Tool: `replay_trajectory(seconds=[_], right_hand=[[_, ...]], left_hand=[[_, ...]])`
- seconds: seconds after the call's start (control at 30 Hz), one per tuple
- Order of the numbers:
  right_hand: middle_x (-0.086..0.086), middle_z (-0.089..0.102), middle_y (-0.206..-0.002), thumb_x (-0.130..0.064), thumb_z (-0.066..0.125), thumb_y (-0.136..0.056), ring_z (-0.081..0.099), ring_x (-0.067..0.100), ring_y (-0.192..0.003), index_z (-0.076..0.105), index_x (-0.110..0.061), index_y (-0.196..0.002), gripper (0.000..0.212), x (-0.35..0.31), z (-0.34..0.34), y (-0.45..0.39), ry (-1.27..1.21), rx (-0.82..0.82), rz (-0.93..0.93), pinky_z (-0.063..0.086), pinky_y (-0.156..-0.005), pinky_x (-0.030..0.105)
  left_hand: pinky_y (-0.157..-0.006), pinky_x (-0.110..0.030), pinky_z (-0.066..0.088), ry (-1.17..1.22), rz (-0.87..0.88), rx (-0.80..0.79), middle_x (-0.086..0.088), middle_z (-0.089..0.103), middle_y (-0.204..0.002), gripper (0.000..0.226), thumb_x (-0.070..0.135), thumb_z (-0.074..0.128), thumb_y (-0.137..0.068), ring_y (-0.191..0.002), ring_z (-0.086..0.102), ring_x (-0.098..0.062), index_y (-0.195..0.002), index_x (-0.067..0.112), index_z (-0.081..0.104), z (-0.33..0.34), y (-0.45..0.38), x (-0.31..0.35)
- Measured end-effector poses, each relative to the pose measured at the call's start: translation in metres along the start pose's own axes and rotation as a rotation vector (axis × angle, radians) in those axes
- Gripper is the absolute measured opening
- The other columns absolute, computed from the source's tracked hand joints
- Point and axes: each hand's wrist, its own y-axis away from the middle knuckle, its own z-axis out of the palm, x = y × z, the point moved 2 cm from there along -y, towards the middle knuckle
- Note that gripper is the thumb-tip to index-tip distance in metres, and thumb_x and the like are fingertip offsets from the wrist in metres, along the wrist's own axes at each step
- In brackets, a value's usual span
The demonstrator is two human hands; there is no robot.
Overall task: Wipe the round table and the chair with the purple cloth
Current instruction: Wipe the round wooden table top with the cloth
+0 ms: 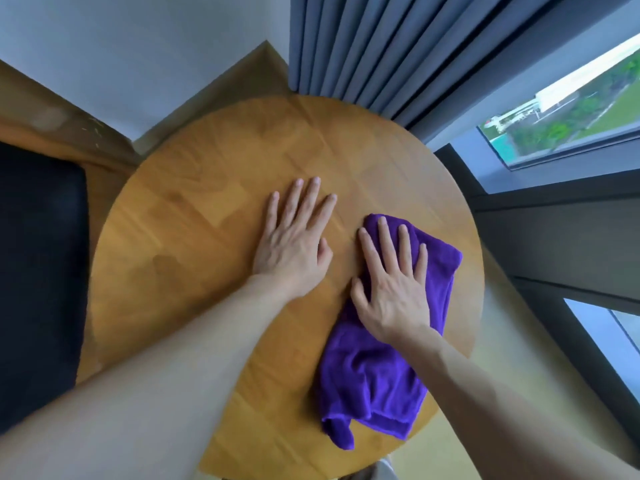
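On the desk [214, 209]: your flat right hand [394, 289] presses the purple cloth [374, 375]; left hand [294, 247] flat, holding nothing.
Risk: cloth tail overhangs the near edge and may drag off.

The right hand [393, 289] lies flat on the purple cloth [377, 368], fingers [382, 237] spread and straight, pressing it onto the round wooden counter [214, 202]. The left hand [294, 244] rests palm-down on bare wood just beside it. A black seat [38, 271] stands left; grey curtains [363, 46] hang behind.
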Motion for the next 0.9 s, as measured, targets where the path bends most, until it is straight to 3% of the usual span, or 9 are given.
replay_trajectory(seconds=[0.23,0.47,0.6,0.9], right_hand=[[-0.008,0.004,-0.172,-0.048,0.043,-0.090,0.000,0.023,-0.159,0.013,-0.034,-0.163,0.080,0.046,-0.006,-0.035,0.067,0.095,-0.120,0.000,-0.126,0.053],[-0.002,0.010,-0.172,-0.044,0.043,-0.087,0.003,0.028,-0.158,0.016,-0.028,-0.163,0.082,0.039,-0.024,-0.089,0.001,0.194,0.139,0.000,-0.125,0.055],[0.001,0.006,-0.172,-0.045,0.041,-0.090,-0.001,0.030,-0.158,0.015,-0.024,-0.164,0.080,0.025,-0.025,-0.098,-0.013,0.198,0.171,0.000,-0.125,0.059],[-0.003,0.005,-0.172,-0.039,0.049,-0.091,0.001,0.023,-0.159,0.011,-0.024,-0.165,0.085,0.009,-0.012,-0.057,-0.092,0.169,-0.213,0.003,-0.126,0.056]], left_hand=[[-0.130,-0.051,0.006,-0.047,0.007,0.087,-0.003,0.017,-0.174,0.087,0.036,0.048,-0.079,-0.161,0.012,-0.026,-0.163,0.022,0.032,0.011,-0.003,-0.006],[-0.129,-0.054,0.010,-0.099,0.010,0.082,-0.005,0.017,-0.174,0.089,0.035,0.050,-0.077,-0.160,0.014,-0.028,-0.163,0.020,0.032,0.011,-0.005,-0.006],[-0.128,-0.054,0.010,-0.113,0.016,0.113,-0.006,0.018,-0.173,0.090,0.033,0.049,-0.075,-0.160,0.016,-0.030,-0.162,0.020,0.032,0.011,-0.005,-0.006],[-0.127,-0.056,0.016,-0.133,-0.006,0.126,-0.004,0.019,-0.173,0.090,0.032,0.046,-0.074,-0.160,0.018,-0.028,-0.162,0.020,0.033,0.010,-0.004,-0.003]])
